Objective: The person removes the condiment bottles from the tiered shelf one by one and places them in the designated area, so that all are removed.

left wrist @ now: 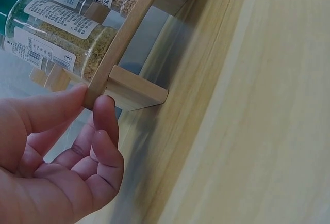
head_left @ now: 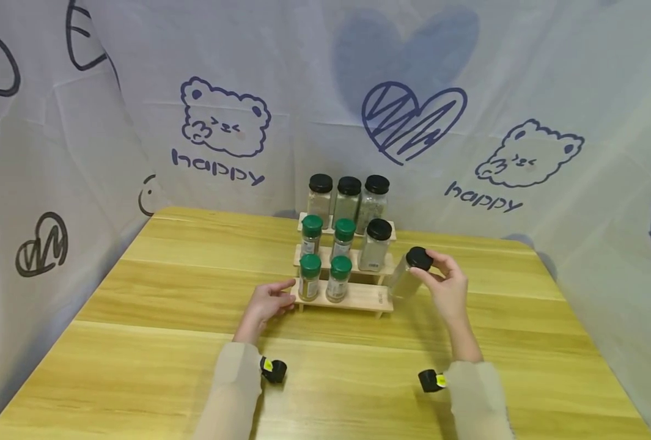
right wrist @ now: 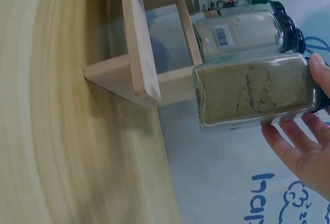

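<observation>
A wooden three-step spice rack (head_left: 366, 297) stands near the back of the table. My left hand (head_left: 269, 302) pinches the left end of its lowest step between thumb and finger, as the left wrist view shows. To the right of the rack, my right hand (head_left: 447, 287) holds a square glass spice jar (right wrist: 252, 90) near its black lid (head_left: 419, 258). Brownish-green powder fills that jar, which tilts in the air beside the lowest step. Two green-capped jars (head_left: 338, 280) occupy the left and middle of that step; its right end is bare.
On the middle step are two more green-capped jars (head_left: 344, 235) and a black-lidded jar (head_left: 375, 247). Three black-lidded jars (head_left: 348, 198) line the top step. Behind the wooden table (head_left: 165, 366) hangs a white printed cloth (head_left: 303, 79).
</observation>
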Tool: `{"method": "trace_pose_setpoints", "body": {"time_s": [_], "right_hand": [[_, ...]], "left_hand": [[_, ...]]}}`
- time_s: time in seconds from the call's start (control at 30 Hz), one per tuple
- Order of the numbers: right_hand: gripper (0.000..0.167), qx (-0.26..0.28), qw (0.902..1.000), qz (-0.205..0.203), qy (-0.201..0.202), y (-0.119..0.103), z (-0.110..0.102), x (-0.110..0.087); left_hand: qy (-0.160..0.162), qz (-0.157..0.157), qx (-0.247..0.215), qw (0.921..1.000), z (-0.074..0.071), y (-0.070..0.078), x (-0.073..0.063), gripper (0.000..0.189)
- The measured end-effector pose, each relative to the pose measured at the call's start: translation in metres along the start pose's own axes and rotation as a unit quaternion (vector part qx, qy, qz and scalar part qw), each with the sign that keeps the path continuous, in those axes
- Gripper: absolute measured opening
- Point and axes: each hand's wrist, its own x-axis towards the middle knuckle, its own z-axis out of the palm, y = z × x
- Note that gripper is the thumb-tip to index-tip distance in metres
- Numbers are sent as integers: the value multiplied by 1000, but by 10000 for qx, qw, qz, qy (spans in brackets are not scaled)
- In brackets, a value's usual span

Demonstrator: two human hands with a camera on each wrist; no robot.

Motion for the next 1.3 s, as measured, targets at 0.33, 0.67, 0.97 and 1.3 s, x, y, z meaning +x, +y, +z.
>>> {"method": "trace_pose_setpoints", "body": {"time_s": [0.33, 0.67, 0.97, 1.3], "right_hand": [[37, -199, 9994, 269, -2, 14, -12, 10], [40, -816, 9931, 844, 86, 0, -5, 21], [40, -1040, 9904, 912, 38, 30, -1, 26], [39, -1156, 9860, 1202, -73, 47, 3, 28]], "left_hand": [[28, -2, -46, 10000, -1, 1, -1, 38], [-4, 30, -53, 10000, 0, -1, 0, 38], [-14, 50, -66, 10000, -1, 1, -3, 38], [-44, 104, -76, 9999, -1, 1, -3, 37]]}}
